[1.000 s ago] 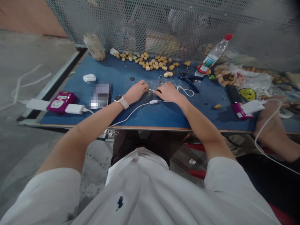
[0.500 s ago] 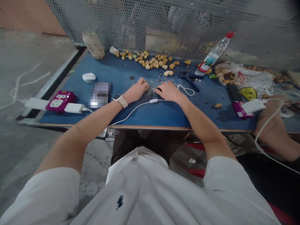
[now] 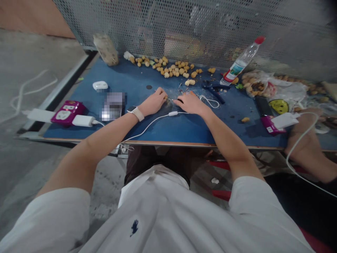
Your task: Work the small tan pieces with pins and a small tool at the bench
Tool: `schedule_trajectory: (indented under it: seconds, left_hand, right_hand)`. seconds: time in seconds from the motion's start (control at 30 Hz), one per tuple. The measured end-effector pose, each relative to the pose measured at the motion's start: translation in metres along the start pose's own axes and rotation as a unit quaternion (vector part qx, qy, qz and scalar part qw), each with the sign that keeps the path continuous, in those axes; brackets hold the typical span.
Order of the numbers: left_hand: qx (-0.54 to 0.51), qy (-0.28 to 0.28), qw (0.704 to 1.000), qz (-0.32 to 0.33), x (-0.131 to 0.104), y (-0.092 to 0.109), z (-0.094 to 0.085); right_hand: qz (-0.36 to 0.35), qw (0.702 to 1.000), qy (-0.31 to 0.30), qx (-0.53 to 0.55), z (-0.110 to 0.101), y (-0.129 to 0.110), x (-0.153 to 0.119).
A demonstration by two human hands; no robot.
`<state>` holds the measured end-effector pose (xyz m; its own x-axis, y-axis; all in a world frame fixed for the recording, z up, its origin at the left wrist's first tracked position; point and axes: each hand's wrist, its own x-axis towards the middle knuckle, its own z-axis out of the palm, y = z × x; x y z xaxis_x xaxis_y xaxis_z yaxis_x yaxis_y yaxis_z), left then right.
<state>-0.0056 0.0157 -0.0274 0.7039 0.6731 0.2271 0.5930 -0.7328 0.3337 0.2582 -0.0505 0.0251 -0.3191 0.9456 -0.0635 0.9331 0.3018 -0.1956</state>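
Observation:
My left hand (image 3: 155,101) rests on the blue tabletop (image 3: 168,131) with its fingers closed on a small tan gourd (image 3: 166,98), mostly hidden by the fingertips. Facing it, my right hand (image 3: 188,102) is wrapped round a slim pen-like tool with a black part (image 3: 180,101). Its thin metal tip (image 3: 171,99) points left and reaches close to the gourd; I cannot tell whether they touch. Pale dust lies around both hands. A white cord with an inline switch (image 3: 173,113) runs in front of them and passes by my right hand.
Small gourds (image 3: 173,70) are heaped along the mesh panel (image 3: 147,31). Blue-handled pliers (image 3: 217,94), a looped white cord (image 3: 209,102) and a bottle (image 3: 239,65) are to the right. Power adapters (image 3: 67,112) stand at left. Another person's arm (image 3: 305,140) rests at the right edge.
The gourd and the tool tip show slightly more between my hands. Both hands stay in nearly the same place; the whole view has shifted very slightly.

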Motion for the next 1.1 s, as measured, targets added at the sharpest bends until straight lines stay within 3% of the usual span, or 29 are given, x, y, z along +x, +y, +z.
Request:
schedule_trajectory:
  seconds: [0.5,1.1]
  left_hand:
    - [0.046,-0.004,0.999,-0.012,0.0,0.001,0.002]
    - [0.01,0.021,1.0,-0.009,0.003,-0.007,0.007]
  right_hand:
    - [0.018,0.999,-0.029,-0.028,-0.004,-0.01,-0.001]
    - [0.023,1.0,-0.02,0.004,-0.002,-0.006,0.0]
